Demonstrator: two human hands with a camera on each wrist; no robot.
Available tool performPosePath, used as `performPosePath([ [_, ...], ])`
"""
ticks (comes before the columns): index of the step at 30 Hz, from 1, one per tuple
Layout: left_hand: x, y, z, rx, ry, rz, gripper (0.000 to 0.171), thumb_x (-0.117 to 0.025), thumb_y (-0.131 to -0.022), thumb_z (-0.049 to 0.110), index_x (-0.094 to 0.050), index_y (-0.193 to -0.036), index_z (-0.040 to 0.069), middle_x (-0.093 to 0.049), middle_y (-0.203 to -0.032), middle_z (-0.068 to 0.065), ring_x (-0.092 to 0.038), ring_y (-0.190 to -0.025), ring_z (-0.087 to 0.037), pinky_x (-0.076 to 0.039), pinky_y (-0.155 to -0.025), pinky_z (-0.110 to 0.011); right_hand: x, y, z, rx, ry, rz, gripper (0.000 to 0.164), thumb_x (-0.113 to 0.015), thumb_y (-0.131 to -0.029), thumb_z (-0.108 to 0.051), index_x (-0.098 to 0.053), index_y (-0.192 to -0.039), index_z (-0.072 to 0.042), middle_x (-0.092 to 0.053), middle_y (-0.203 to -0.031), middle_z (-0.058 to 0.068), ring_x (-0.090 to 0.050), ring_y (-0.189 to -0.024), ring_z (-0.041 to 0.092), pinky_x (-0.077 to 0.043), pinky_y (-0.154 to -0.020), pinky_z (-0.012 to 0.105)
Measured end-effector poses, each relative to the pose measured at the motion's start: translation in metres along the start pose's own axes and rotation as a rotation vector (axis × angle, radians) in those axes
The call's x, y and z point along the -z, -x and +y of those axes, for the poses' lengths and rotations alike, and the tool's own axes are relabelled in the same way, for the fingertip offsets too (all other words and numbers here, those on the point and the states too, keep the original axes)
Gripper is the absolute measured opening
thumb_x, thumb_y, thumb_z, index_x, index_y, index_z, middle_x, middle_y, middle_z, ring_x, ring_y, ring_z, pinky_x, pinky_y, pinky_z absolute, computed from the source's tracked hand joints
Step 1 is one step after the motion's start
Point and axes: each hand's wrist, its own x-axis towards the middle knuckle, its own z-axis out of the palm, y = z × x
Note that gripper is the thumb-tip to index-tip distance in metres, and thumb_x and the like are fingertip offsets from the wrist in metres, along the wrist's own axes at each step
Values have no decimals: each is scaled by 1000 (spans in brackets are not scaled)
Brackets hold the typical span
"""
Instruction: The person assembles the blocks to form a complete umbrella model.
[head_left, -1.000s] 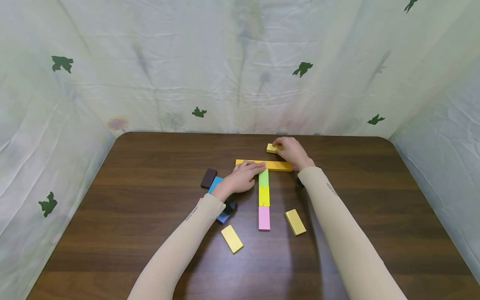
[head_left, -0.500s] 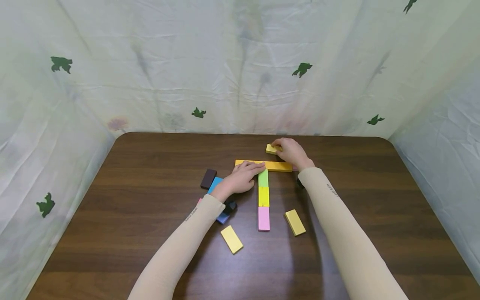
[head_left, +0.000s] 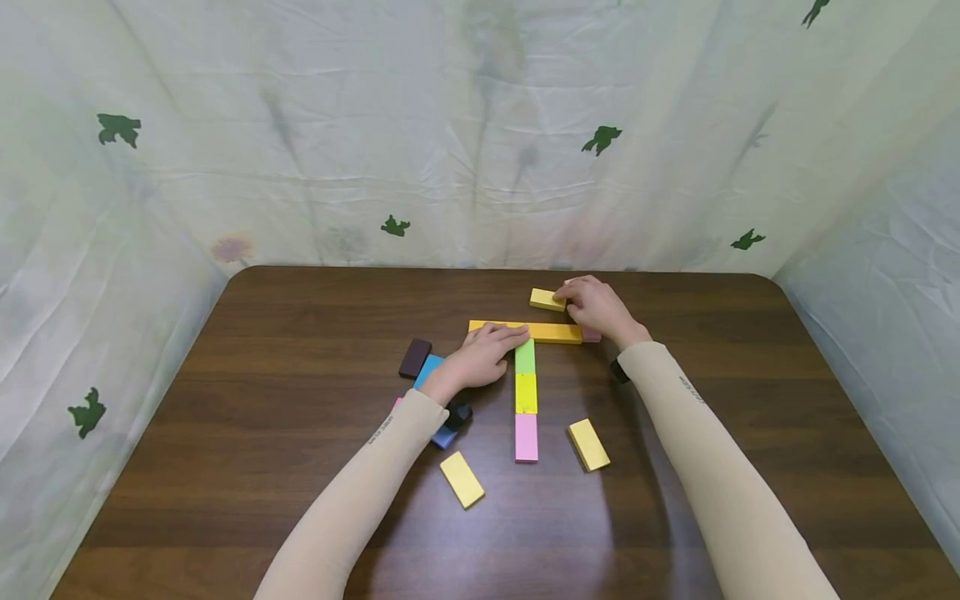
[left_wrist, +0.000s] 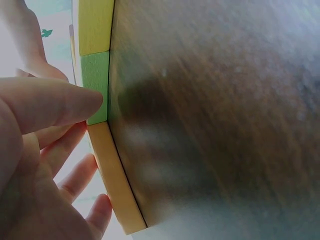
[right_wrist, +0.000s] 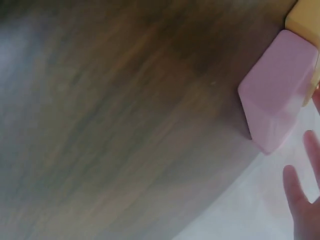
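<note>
In the head view, a long orange block (head_left: 557, 333) lies crosswise at the top of a column of green (head_left: 525, 357), bright yellow (head_left: 526, 393) and pink (head_left: 527, 438) blocks. My left hand (head_left: 480, 357) rests over the left part of the orange block with its fingers extended. In the left wrist view, the thumb (left_wrist: 65, 102) lies against the green block and other fingertips are at the orange one. My right hand (head_left: 603, 310) is behind the orange block, a fingertip at the right end of a pale yellow block (head_left: 545, 300). The right wrist view shows some of its fingers (right_wrist: 295, 192) apart and extended.
A small pink block (head_left: 592, 336) adjoins the orange block's right end. Blue blocks (head_left: 429, 367) lie partly under the left arm, beside a dark block (head_left: 415, 358). Two pale yellow blocks, left (head_left: 462, 480) and right (head_left: 588, 445), lie nearer on the wooden table (head_left: 300, 350).
My right hand has shifted right along the pale yellow block, uncovering more of it and the small pink block. My left hand has stayed in place.
</note>
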Motion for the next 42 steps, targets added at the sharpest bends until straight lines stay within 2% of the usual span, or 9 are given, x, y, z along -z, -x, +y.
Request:
performPosePath([
  [12,-3,-1,-2,14,1,-7,56,-49,-97,8,-35,-150,19,-28,-155,3,-25,-138,-30,-19,-109,-50,0,-9,-1,-65,63,-118,49,-47,-92,0,-49,-140,-5,-42,-146,12,-28,-137,36,-24,-107,57],
  [23,-2,0,-3,2,0,2,56,-46,-97,7,-34,-150,17,-28,-155,1,-25,-138,-29,-19,-109,-49,2,-8,-3,-42,62,-70,44,-40,-92,3,-56,-133,-2,-49,-139,16,-34,-133,35,-26,-107,54],
  [33,-1,1,-1,4,0,-9,57,-49,-96,7,-34,-150,18,-27,-155,3,-24,-139,-30,-19,-109,-51,4,-13,-1,-93,36,-171,51,-35,-93,3,-43,-143,-2,-36,-149,15,-22,-139,37,-20,-109,56],
  [42,-2,1,-2,-8,5,5,56,-50,-96,6,-36,-149,17,-27,-155,2,-24,-138,-31,-20,-109,-51,5,-17,-1,-133,39,-189,49,-38,-96,-2,-39,-146,-3,-32,-151,16,-22,-139,38,-20,-108,57],
])
